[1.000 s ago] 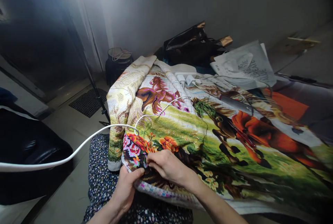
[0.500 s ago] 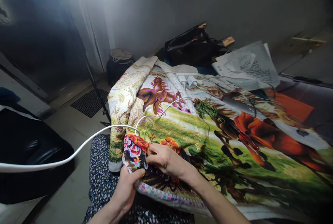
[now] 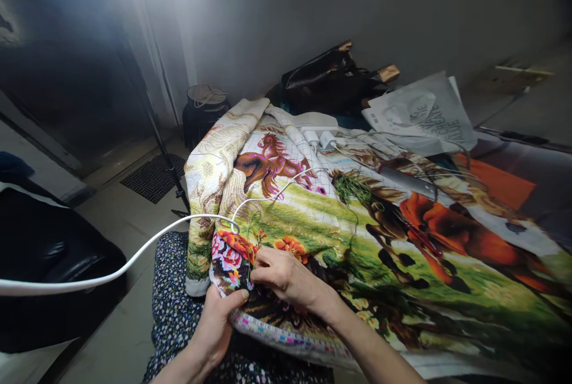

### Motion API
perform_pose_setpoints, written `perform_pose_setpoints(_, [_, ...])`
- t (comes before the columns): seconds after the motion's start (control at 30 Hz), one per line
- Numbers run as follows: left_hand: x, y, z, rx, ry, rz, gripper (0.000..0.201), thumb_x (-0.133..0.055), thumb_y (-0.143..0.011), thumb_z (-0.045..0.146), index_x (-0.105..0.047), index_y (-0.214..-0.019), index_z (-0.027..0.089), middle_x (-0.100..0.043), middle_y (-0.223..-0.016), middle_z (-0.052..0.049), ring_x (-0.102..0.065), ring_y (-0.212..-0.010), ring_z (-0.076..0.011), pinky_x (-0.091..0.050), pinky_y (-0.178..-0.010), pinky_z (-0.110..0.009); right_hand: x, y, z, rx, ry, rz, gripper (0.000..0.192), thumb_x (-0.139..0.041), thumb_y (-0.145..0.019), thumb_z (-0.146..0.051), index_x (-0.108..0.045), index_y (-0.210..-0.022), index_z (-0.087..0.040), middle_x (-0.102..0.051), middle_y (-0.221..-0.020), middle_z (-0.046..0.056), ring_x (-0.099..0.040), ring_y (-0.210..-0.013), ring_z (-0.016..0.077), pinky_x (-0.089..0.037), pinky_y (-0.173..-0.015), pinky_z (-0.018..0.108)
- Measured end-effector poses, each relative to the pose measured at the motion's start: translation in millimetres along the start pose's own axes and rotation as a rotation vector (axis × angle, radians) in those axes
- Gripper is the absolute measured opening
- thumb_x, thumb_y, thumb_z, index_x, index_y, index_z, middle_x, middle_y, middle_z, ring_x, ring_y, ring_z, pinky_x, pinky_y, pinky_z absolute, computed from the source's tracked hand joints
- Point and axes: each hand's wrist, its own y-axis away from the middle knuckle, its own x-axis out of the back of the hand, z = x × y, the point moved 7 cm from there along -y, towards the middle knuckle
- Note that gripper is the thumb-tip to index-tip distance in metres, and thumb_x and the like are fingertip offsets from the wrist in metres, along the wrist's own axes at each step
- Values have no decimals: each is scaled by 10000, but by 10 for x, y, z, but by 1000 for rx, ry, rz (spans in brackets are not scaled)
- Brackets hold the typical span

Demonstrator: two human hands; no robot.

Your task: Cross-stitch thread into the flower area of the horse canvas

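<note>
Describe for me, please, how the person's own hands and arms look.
The left hand and right hand are bare, with five-fingered human shapes and no visible gloves, rings or markings. The left arm and right arm show no sleeves, watches or bracelets within view.

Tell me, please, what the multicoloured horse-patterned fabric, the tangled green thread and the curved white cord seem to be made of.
The multicoloured horse-patterned fabric looks like matte woven cloth, given its soft folds; fibre unclear. The tangled green thread seems fine, dull floss with loose strands, perhaps cotton. The curved white cord looks smooth and evenly coloured, suggesting plastic or rubber.
</note>
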Motion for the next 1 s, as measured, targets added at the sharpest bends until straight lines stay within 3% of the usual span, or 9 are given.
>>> perform_pose_setpoints(0.43, [3, 2, 12, 4, 5, 20, 672, -730, -612, 160, -532, -1253, 185, -710, -1048, -97, -650, -917, -255, -474, -804, -326, -11, -14, -13, -9, 49, -26, 201, -476, -810, -25, -604, -748, -167, -452, -736, 10, -406, -659, 128, -277, -573, 244])
perform_pose_setpoints(1.0, [19, -24, 3, -5, 6, -2, 678, -706, -628, 137, -504, -1275, 174, -711, -1041, -109, -650, -915, -259, -471, -824, -344, -196, -46, 188, 66, -342, 13, 239, -452, -851, -64, -655, -763, -155, -500, -739, 15, -484, -677, 114, -373, -609, 208])
